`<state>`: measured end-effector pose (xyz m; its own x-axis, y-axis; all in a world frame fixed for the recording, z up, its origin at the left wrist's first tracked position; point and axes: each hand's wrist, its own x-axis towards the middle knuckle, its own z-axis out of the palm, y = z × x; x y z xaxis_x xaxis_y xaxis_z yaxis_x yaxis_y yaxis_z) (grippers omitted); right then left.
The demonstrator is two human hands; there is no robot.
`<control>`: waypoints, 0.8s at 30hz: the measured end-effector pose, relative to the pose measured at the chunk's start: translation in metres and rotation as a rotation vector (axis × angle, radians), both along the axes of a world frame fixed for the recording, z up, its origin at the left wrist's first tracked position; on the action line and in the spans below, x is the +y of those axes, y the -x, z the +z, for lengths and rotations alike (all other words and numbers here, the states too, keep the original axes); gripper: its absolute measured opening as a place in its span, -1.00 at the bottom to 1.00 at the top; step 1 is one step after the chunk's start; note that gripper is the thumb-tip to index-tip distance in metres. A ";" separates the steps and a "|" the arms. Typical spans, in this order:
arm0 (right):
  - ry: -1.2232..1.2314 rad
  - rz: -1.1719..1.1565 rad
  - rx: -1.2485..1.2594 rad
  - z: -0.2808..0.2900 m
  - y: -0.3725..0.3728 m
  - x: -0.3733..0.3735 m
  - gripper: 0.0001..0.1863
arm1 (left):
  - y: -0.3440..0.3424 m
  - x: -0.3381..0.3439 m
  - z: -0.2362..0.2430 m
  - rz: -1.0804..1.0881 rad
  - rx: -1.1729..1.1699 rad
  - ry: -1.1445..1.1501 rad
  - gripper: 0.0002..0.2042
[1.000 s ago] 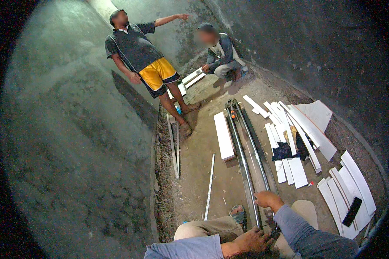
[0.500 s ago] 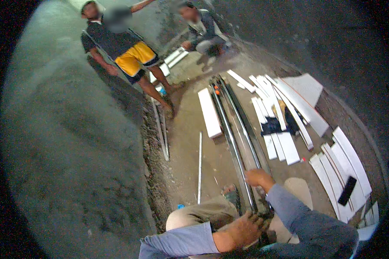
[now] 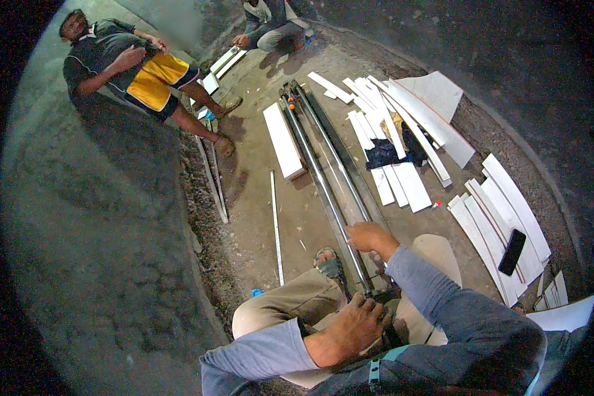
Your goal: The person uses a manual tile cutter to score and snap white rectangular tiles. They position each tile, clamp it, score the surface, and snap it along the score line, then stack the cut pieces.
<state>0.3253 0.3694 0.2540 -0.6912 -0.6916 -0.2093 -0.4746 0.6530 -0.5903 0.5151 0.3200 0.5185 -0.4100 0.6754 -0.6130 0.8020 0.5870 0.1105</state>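
A long tile cutter [image 3: 337, 178] with two chrome rails lies lengthwise on the floor before me, its orange-knobbed head at the far end. My right hand [image 3: 371, 237] rests partway along it with fingers curled on a rail. Lower down, my left hand [image 3: 355, 328] has its fingers bent over the near end of the cutter, their tips partly hidden. A stack of white tile pieces [image 3: 280, 138] lies left of the cutter, and a pale measuring strip [image 3: 276, 228] lies farther toward me.
A person in yellow shorts [image 3: 154, 82] stands at the left wall; another person [image 3: 274, 26] squats at the back by white pieces. Cut white strips [image 3: 409, 185] with dark cloth [image 3: 379, 152] lie right, more strips [image 3: 482, 244] nearer with a black phone [image 3: 511, 251]. Concrete walls [image 3: 99, 231] flank the floor.
The view has shifted, so the scene sits higher and further left. The standing person's outstretched arm has come down across the body. Both my hands stay on the cutter.
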 end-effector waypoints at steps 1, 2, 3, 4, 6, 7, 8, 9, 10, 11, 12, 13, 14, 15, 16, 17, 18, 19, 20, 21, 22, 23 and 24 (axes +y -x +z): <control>0.005 -0.009 -0.009 0.002 -0.003 0.002 -0.76 | -0.003 0.001 0.000 -0.009 0.015 -0.010 -0.48; -0.013 0.010 -0.026 0.004 -0.005 0.003 -0.72 | -0.004 0.002 0.000 -0.015 0.016 -0.020 -0.48; -0.031 0.029 -0.043 0.007 -0.007 0.005 -0.67 | -0.006 0.003 0.000 -0.021 0.017 -0.031 -0.48; -0.049 0.048 -0.060 0.009 -0.008 0.006 -0.60 | -0.008 0.003 0.000 -0.007 0.011 -0.025 -0.48; -0.081 0.057 -0.072 0.013 -0.009 0.006 -0.60 | -0.009 0.004 0.001 0.021 0.000 -0.026 -0.48; -0.094 0.065 -0.071 0.015 -0.008 0.005 -0.61 | -0.009 0.005 0.001 0.014 0.024 -0.028 -0.48; -0.091 0.047 -0.088 0.016 -0.006 0.004 -0.61 | -0.009 0.005 0.001 0.007 0.049 -0.042 -0.47; -0.085 0.032 -0.098 0.016 -0.005 0.002 -0.61 | -0.009 0.005 0.001 -0.001 0.029 -0.016 -0.47; -0.085 0.026 -0.126 0.017 -0.003 0.001 -0.61 | -0.008 0.005 0.001 0.004 0.047 -0.036 -0.47; -0.093 0.045 -0.102 0.016 -0.001 0.000 -0.60 | -0.007 0.004 0.000 0.008 0.021 -0.017 -0.47; -0.108 0.071 -0.095 0.016 0.000 -0.001 -0.59 | -0.006 0.004 0.000 0.020 0.009 -0.020 -0.47; -0.124 0.097 -0.088 0.015 0.001 -0.002 -0.59 | -0.005 0.004 -0.001 0.011 -0.004 0.003 -0.47; -0.119 0.088 -0.081 0.015 0.001 -0.002 -0.58 | -0.005 0.003 -0.002 0.010 -0.003 0.006 -0.47; -0.114 0.079 -0.074 0.014 0.000 -0.002 -0.57 | -0.004 0.003 -0.003 0.010 0.007 0.003 -0.47; -0.109 0.071 -0.067 0.014 -0.001 -0.001 -0.57 | -0.005 0.002 -0.004 0.019 0.000 0.004 -0.47; -0.066 0.047 -0.032 0.014 -0.004 0.000 -0.63 | -0.005 0.001 -0.005 0.029 0.001 -0.001 -0.48; -0.023 0.023 0.002 0.014 -0.006 0.001 -0.70 | -0.006 0.001 -0.006 0.040 -0.006 -0.002 -0.48; 0.020 -0.001 0.036 0.014 -0.008 0.002 -0.75 | -0.007 0.000 -0.006 0.026 0.013 -0.016 -0.48; 0.016 -0.009 0.030 0.015 -0.009 0.003 -0.75 | -0.009 -0.001 -0.007 0.014 0.024 -0.026 -0.49; 0.012 -0.018 0.023 0.016 -0.010 0.004 -0.75 | -0.010 -0.002 -0.007 0.001 0.034 -0.035 -0.49; 0.008 -0.026 0.017 0.017 -0.010 0.004 -0.75 | -0.012 -0.003 -0.008 0.006 0.035 -0.042 -0.49; -0.041 0.004 -0.016 0.018 -0.009 0.003 -0.69 | -0.013 -0.003 -0.008 0.010 0.035 -0.050 -0.49; -0.089 0.036 -0.048 0.019 -0.008 0.003 -0.63 | -0.013 -0.003 -0.009 0.014 0.024 -0.043 -0.49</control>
